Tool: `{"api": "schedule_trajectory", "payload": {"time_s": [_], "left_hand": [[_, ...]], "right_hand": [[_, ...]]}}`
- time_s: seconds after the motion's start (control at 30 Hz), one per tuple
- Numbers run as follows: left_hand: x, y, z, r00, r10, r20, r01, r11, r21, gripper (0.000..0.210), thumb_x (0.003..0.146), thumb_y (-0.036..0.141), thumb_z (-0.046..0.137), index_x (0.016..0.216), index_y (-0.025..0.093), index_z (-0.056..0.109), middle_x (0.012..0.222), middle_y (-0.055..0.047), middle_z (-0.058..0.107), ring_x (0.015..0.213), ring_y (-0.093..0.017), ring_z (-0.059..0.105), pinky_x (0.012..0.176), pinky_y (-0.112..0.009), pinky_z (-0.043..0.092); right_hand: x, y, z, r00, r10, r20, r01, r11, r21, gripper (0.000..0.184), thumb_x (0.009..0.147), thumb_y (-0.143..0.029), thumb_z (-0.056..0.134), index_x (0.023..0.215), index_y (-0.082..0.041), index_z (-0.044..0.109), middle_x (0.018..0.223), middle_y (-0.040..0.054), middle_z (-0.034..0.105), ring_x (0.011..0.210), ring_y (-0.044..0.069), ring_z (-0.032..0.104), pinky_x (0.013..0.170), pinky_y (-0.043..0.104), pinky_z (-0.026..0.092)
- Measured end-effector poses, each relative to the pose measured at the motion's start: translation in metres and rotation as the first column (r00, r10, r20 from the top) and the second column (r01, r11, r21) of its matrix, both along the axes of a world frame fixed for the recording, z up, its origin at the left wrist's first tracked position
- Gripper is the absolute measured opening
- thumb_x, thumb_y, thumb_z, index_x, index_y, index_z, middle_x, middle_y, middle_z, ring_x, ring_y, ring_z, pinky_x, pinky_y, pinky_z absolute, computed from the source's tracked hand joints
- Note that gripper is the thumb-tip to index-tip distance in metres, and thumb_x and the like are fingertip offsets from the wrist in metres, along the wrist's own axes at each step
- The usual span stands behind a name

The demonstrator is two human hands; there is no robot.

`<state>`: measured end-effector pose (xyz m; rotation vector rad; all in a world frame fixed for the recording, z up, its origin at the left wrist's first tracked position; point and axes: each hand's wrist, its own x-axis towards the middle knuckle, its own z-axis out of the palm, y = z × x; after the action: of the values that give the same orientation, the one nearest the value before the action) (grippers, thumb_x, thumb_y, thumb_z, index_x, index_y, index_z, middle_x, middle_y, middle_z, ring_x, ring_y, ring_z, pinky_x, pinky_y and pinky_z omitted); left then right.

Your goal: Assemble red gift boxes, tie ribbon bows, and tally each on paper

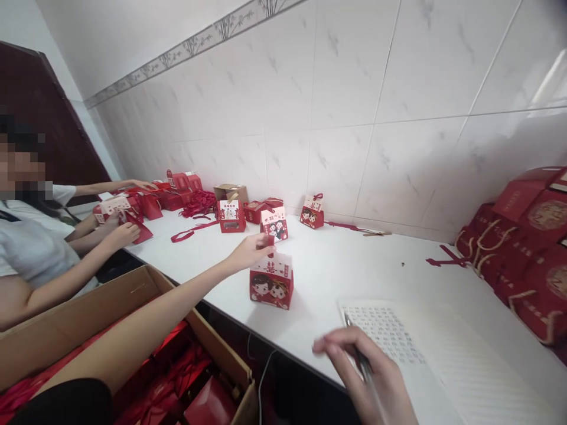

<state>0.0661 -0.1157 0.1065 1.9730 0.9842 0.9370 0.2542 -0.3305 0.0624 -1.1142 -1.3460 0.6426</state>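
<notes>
A red gift box (271, 284) is standing below the frame's centre; the left hand (250, 252) is pinching its ribbon loop (271, 256) between the fingers. At lower right, the right hand (374, 369) (slightly blurred) is gripping a pen (364, 365) in its fingers, near a handwritten page (385, 327). A second box (274, 223) is standing behind on the tabletop (349, 265).

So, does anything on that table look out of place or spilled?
Nothing looks spilled or clearly damaged. Two small oddities: a red ribbon lies askew near the red bags, and a dark speck, too small to identify, sits by itself on the otherwise white tabletop.
</notes>
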Motion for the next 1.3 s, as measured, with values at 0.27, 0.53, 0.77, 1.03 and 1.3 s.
{"api": "schedule_trajectory", "payload": {"time_s": [0.27,0.53,0.77,1.03,1.3], "left_hand": [[0.060,-0.088,-0.011,0.979,-0.191,0.070,0.192,0.981,-0.010,0.024,0.081,0.040,0.052,0.077,0.016,0.056,0.076,-0.002,0.063,0.071,-0.015,0.059,0.065,-0.025,0.045],[0.086,-0.115,-0.024,0.996,-0.012,0.086,0.002,0.993,0.115,0.027,0.083,0.041,0.048,0.070,0.018,0.053,0.065,0.003,0.054,0.061,-0.011,0.050,0.059,-0.022,0.039],[0.091,-0.114,-0.028,0.985,0.039,0.169,-0.067,0.985,0.160,0.019,0.083,0.036,0.051,0.096,0.022,0.052,0.064,0.005,0.055,0.055,-0.010,0.050,0.059,-0.021,0.040],[0.071,-0.110,-0.024,0.949,-0.310,0.065,0.298,0.943,0.145,0.026,0.078,0.019,0.051,0.103,0.017,0.060,0.104,-0.007,0.060,0.095,-0.016,0.059,0.084,-0.027,0.049],[0.062,-0.107,-0.025,0.932,-0.356,0.073,0.355,0.934,0.029,0.045,0.080,0.022,0.054,0.125,0.020,0.049,0.119,-0.009,0.053,0.089,-0.016,0.062,0.083,-0.032,0.051]], "right_hand": [[0.016,0.047,-0.001,0.884,-0.236,0.402,0.078,0.925,0.372,0.018,0.087,-0.025,0.051,0.105,-0.022,0.053,0.117,0.0106,0.056,0.104,0.025,0.054,0.084,0.041,0.048],[0.019,0.035,-0.012,0.945,-0.235,0.230,0.170,0.948,0.268,0.011,0.086,-0.021,0.047,0.096,-0.020,0.051,0.092,0.0048,0.063,0.081,0.018,0.063,0.070,0.028,0.050],[0.022,0.036,-0.017,0.951,-0.221,0.217,0.156,0.948,0.279,0.006,0.088,-0.023,0.047,0.093,-0.020,0.049,0.085,0.0037,0.063,0.077,0.017,0.063,0.067,0.025,0.047],[0.018,0.041,-0.021,0.937,-0.285,0.201,0.222,0.932,0.288,0.003,0.087,-0.023,0.048,0.086,-0.020,0.048,0.072,-0.0008,0.060,0.060,0.013,0.058,0.058,0.023,0.044],[0.049,0.021,-0.029,0.943,-0.313,0.113,0.268,0.916,0.298,0.028,0.090,-0.037,0.047,0.113,-0.021,0.048,0.114,0.0105,0.058,0.102,0.022,0.058,0.084,0.037,0.049]]}}
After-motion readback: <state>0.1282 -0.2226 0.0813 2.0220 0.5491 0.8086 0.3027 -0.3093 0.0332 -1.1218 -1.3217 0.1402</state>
